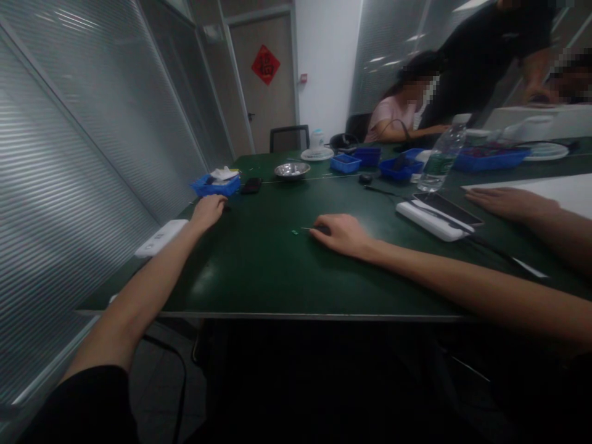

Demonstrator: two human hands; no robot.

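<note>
My right hand point(341, 234) rests on the green table point(259, 271), fingers closed round the dark handle of a screwdriver point(306, 229). Its thin metal shaft points left, close to a tiny green piece point(295, 232) lying on the tabletop. Farther off to the left, my left hand point(209, 211) is on the table just in front of a blue basket point(216, 186). Its fingers curl down and look closed over a small dark thing point(227, 208), too hidden to name. White paper lies in that basket.
A metal bowl point(292, 171) and a black phone-like object point(251, 185) stand farther back. On the right are a water bottle point(441, 161), a white power strip point(432, 221), a phone point(448, 208) and another person's hand point(511, 202). A white box point(161, 238) sits at left.
</note>
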